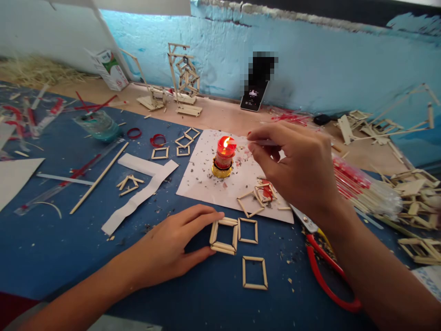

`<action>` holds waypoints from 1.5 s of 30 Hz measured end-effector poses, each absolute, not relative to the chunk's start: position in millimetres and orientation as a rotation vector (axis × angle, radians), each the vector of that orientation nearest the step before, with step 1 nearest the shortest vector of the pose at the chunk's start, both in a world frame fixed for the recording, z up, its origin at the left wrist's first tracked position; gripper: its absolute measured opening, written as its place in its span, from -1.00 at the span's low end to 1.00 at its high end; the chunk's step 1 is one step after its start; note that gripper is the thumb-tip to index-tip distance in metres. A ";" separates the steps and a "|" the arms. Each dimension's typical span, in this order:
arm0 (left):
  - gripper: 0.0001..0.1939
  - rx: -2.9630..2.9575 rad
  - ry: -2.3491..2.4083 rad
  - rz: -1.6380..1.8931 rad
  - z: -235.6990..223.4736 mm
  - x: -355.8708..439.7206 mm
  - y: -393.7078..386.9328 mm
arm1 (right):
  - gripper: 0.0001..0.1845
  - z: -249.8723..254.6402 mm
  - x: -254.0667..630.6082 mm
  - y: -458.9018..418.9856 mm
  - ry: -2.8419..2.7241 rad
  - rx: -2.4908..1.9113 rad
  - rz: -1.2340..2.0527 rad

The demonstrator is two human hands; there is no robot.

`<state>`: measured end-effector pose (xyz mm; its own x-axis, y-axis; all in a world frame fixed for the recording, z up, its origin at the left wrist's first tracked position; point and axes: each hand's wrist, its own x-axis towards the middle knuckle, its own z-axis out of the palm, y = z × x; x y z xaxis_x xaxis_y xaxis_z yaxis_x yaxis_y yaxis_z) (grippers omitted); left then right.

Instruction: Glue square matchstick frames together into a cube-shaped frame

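My left hand [172, 248] rests on the blue table [69, 248], its fingertips touching a stacked square frame of thin wooden sticks [223, 236]. Two single stick squares [248, 230] [254, 272] lie beside it. My right hand [296, 170] pinches a thin clear stick [265, 143], its tip pointed toward the flame of a lit red candle [224, 156] on a gold base. The candle stands on a white paper sheet [206, 184] flecked with debris. More stick pieces [258, 197] lie on the paper under my right hand.
Red-handled scissors [324, 271] lie by my right forearm. A bag of sticks [365, 188] sits to the right, stick frames [416, 193] beyond. A phone [255, 94] leans on the blue wall. Stick towers [184, 78], a glass jar [98, 124], paper strips [141, 188] and a long dowel [99, 177] lie to the left.
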<state>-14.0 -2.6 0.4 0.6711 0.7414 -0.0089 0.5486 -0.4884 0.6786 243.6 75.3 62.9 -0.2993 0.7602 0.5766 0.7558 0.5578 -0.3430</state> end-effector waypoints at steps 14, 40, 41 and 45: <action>-0.45 2.171 0.958 0.349 -2.0 -14.4 -1.4 | -0.94 72.4 255.9 43.9 -2.117 -1.218 0.152; -0.47 2.190 0.947 0.340 -5.9 -14.4 0.9 | -0.83 13.7 231.2 -35.8 -2.287 -1.181 0.506; -0.47 2.194 0.946 0.342 -6.3 -14.5 0.9 | -0.84 12.7 230.6 -35.8 -2.291 -1.184 0.488; -0.48 2.218 0.946 0.362 -8.3 -14.9 0.9 | -0.83 8.7 231.3 -35.6 -2.318 -1.212 0.488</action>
<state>-14.9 0.9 -8.3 0.6961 0.7179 -0.0126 0.5259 -0.4978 0.6897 231.3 -35.6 8.7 -0.4951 0.8335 0.2453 0.6640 0.5450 -0.5119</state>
